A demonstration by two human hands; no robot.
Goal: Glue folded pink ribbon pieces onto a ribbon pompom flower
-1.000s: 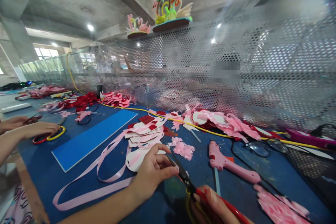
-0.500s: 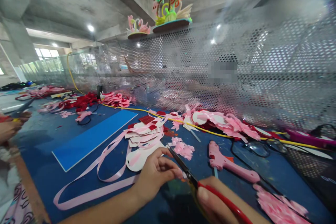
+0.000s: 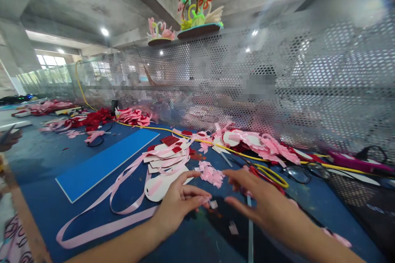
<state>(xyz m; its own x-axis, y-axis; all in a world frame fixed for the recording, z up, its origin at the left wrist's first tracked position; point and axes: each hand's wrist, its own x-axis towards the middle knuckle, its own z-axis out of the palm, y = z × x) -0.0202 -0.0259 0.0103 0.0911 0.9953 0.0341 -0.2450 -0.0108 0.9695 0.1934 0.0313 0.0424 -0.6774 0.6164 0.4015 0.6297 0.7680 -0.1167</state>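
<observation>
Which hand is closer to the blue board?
The left hand. It is to the right of the blue board, with a white cut-out piece between them. The right hand is farther away, on the far side of the left one.

Lamps (image 3: pixel 105 32) and a far window (image 3: pixel 51 61) are shining, a dark shadow (image 3: pixel 224 218) is lying under your right hand (image 3: pixel 262 197), and haze (image 3: pixel 361 4) is blurring your top right corner.
</observation>
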